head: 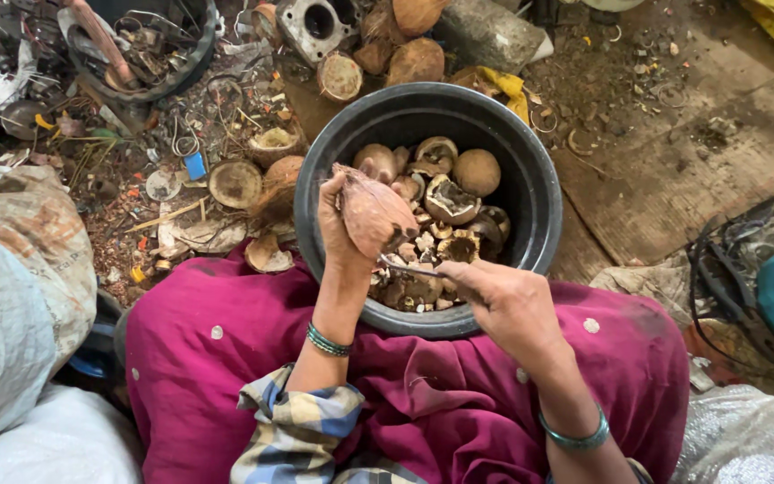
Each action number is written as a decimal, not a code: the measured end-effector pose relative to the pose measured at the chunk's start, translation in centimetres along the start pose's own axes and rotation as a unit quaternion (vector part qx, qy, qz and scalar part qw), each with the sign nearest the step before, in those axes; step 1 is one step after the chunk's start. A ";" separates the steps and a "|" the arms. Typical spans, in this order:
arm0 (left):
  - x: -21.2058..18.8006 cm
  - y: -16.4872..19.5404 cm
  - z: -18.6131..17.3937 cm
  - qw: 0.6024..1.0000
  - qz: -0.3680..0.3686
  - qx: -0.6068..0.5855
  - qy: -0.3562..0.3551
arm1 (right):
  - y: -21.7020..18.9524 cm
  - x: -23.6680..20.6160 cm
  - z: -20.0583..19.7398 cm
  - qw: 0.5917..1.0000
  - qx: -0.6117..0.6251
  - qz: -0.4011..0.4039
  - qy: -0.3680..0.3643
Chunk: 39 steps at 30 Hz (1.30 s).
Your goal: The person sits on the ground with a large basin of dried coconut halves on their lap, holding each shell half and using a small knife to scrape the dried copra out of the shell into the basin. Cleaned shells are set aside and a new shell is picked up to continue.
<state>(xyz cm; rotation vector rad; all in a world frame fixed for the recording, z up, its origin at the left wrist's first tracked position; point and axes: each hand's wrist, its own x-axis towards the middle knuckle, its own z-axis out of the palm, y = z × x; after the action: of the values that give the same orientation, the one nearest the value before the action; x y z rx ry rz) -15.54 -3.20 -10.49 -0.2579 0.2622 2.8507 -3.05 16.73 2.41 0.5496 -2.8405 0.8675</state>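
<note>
Frame centre: left hand [338, 229] grips coconut half [374, 213] over black tub [530, 193]; right hand [508, 300] clenched on metal blade [405, 266] under it.

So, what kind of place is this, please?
Probably an informal floor-level workspace for shelling coconuts. The left hand holds a coconut piece over a black tub of shell pieces, the right hand holds a metal tool, and scrap litters the ground.
</note>
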 end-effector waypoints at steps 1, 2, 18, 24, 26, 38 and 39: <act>0.3 0.0 -0.4 1.000 -0.009 -0.010 -0.011 | -0.1 -0.1 0.0 1.000 -0.015 -0.004 0.002; 0.6 0.1 -0.8 0.999 -0.023 -0.024 0.001 | -0.2 -0.2 -0.1 0.999 -0.031 -0.009 0.004; 1.4 -0.6 -1.9 0.993 -0.121 0.007 -0.014 | -0.7 -0.2 1.1 0.994 -0.101 -0.040 0.001; 1.5 -0.8 -2.1 0.995 -0.071 0.054 -0.053 | -1.1 0.2 1.1 0.995 -0.088 -0.046 0.000; 1.4 -0.8 -1.9 0.994 -0.089 0.042 -0.048 | -1.2 0.3 1.0 0.995 -0.094 -0.046 -0.006; 2.2 -1.2 -3.0 0.995 -0.041 0.088 -0.021 | -1.6 -0.3 3.2 0.992 -0.126 0.002 0.027; 2.5 -1.2 -3.4 0.996 -0.032 0.080 0.005 | -1.6 -0.3 3.4 0.992 -0.119 0.009 0.039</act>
<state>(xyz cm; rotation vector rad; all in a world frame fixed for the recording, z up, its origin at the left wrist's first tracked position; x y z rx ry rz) -17.07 -2.16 -14.42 -0.2427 0.4728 2.7468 -2.19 13.64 0.33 0.4499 -2.8251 0.5283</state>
